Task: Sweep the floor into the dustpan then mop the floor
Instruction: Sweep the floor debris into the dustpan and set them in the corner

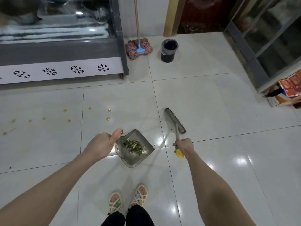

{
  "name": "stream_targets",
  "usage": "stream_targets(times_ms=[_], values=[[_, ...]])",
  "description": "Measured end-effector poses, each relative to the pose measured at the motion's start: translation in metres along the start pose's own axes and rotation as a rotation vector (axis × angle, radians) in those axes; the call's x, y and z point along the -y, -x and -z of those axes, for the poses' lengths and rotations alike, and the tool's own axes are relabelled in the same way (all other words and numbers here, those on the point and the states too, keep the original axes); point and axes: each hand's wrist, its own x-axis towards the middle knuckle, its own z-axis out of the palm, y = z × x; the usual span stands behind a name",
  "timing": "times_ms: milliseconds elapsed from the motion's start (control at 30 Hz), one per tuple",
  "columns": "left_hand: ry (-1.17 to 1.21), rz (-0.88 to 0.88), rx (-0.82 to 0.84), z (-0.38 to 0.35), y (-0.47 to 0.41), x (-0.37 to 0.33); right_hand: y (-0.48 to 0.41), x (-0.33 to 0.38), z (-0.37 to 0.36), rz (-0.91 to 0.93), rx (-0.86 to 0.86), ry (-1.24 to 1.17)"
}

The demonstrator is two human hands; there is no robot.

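I count 1 dustpan (134,161), 1 broom (175,120), 1 mop (138,48), 1 black bin (168,51); 2 sandals (115,203) on my feet.

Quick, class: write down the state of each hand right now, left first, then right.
Left hand: closed, holding the dustpan by its handle.
Right hand: closed, holding the brush by its handle.

Bright overhead glare on glossy floor (211,98), bowed edges, perhaps slightly soft
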Motion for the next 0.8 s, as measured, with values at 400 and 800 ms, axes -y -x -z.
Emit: stream_targets(times_ms=[400, 800], values=[[0.029, -0.002, -0.014, -0.003, 0.004, 0.024, 0.017, -0.024, -0.044, -0.076, 0.194, -0.085], [0.092, -0.045, 0.02, 0.0, 0.031, 0.063, 0.111, -0.026, -0.061, -0.089, 0.266, -0.137]])
